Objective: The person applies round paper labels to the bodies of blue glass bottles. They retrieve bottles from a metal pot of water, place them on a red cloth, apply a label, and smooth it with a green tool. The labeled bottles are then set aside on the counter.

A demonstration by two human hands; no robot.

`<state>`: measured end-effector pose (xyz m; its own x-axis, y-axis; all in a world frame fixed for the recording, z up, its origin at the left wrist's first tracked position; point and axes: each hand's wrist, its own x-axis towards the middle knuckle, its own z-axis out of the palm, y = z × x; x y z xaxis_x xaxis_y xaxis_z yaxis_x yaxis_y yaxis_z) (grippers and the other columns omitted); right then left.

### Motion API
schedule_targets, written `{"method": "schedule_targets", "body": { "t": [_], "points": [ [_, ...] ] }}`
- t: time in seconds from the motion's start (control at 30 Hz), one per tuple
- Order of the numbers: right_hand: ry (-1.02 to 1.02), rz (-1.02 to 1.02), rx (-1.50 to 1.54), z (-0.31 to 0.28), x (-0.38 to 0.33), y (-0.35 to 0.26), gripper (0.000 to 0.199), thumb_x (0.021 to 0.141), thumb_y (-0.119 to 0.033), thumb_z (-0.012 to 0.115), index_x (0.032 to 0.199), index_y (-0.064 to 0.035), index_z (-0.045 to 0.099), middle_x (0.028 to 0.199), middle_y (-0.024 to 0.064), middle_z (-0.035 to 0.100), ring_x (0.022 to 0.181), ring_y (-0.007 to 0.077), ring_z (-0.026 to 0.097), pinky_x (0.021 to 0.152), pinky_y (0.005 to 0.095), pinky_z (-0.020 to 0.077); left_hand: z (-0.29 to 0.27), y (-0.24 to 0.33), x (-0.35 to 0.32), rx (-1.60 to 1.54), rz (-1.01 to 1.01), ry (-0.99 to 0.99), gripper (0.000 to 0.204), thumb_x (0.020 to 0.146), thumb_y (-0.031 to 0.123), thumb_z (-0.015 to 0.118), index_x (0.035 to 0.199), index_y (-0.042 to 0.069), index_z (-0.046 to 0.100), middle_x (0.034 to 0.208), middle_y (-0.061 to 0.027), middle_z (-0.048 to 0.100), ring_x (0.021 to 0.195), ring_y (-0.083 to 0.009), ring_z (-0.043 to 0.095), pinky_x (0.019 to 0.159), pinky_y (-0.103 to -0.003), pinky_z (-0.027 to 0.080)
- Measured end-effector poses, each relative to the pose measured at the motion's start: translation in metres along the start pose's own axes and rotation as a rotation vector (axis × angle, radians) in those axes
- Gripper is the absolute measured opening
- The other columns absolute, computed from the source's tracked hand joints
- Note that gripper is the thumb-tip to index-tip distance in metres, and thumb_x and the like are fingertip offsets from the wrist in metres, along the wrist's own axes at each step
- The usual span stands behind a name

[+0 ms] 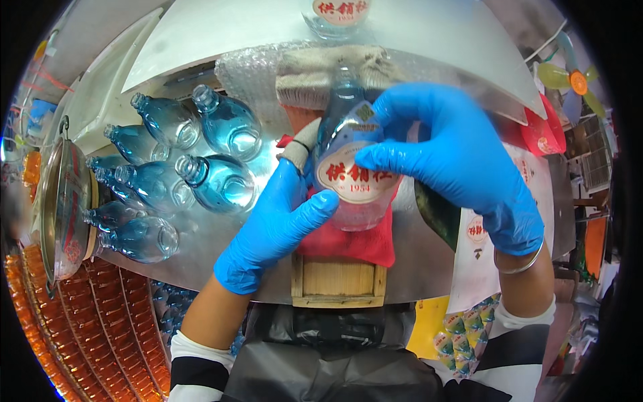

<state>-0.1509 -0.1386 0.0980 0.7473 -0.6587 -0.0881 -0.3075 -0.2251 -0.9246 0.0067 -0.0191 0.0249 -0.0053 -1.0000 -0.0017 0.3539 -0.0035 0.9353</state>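
Observation:
A clear blue-tinted glass bottle lies with its neck away from me, on a red cloth over a wooden block. An oval white label with red print is on its upper side, beside a small dark printed square. My left hand, in a blue glove with grey knit over some fingers, holds the bottle's left side, thumb near the label. My right hand, also blue-gloved, has thumb and forefinger curled at the label's right edge; its other fingers are partly hidden behind the bottle.
Several blue-tinted bottles lie on the metal table at left. A folded grey cloth and bubble wrap are beyond the block. One labelled bottle stands at the far edge. White label sheets hang at right, near a small fan.

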Motion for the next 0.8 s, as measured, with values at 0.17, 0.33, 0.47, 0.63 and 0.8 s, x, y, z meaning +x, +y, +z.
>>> {"method": "schedule_targets", "body": {
  "t": [0.17,0.33,0.47,0.63,0.8],
  "points": [
    [0.026,-0.103,-0.104,-0.002,-0.001,0.007,0.034,0.067,-0.013,0.078,0.094,0.0001,0.062,0.083,0.0047,0.062,0.078,0.0111,0.056,0.072,0.026,0.0483,0.004,-0.002,0.0,0.071,-0.024,0.021,0.087,0.079,0.023,0.066,0.141,-0.002,0.01,0.14,-0.0175,0.026,0.129,-0.0255,0.03,0.107,-0.036,0.025],
    [-0.007,-0.119,-0.151,-0.005,0.001,0.007,0.028,0.071,-0.01,0.075,0.093,0.0009,0.062,0.082,0.0044,0.061,0.077,0.0116,0.056,0.073,0.0266,0.048,0.007,-0.006,-0.003,0.139,-0.019,0.032,0.09,0.078,0.02,0.068,0.141,-0.002,0.008,0.14,-0.0175,0.026,0.128,-0.0252,0.03,0.107,-0.036,0.024],
    [0.001,-0.131,-0.188,-0.004,0.003,0.005,0.025,0.072,-0.011,0.074,0.09,0.0014,0.062,0.081,0.0048,0.061,0.077,0.0115,0.056,0.073,0.0268,0.0482,0.012,-0.003,-0.002,0.143,-0.01,0.029,0.091,0.077,0.018,0.069,0.141,-0.002,0.007,0.14,-0.0171,0.027,0.128,-0.0251,0.032,0.107,-0.037,0.026],
    [0.078,-0.165,-0.02,0.006,0.007,0.019,0.021,0.075,-0.015,0.072,0.088,-0.0006,0.064,0.082,0.0045,0.062,0.077,0.0116,0.057,0.073,0.0266,0.0484,0.007,-0.009,-0.006,0.176,0.046,0.045,0.085,0.082,0.025,0.064,0.141,-0.002,0.01,0.139,-0.0161,0.029,0.126,-0.0244,0.034,0.106,-0.037,0.028],
    [0.054,-0.174,0.085,0.005,0.005,0.017,0.017,0.078,-0.014,0.07,0.089,-0.0022,0.065,0.086,0.0047,0.064,0.079,0.0114,0.06,0.071,0.0248,0.0485,-0.01,-0.018,-0.003,0.093,0.077,0.062,0.068,0.092,0.04,0.045,0.139,-0.002,0.019,0.137,-0.0151,0.034,0.125,-0.0231,0.036,0.105,-0.035,0.029]
  ]
}}
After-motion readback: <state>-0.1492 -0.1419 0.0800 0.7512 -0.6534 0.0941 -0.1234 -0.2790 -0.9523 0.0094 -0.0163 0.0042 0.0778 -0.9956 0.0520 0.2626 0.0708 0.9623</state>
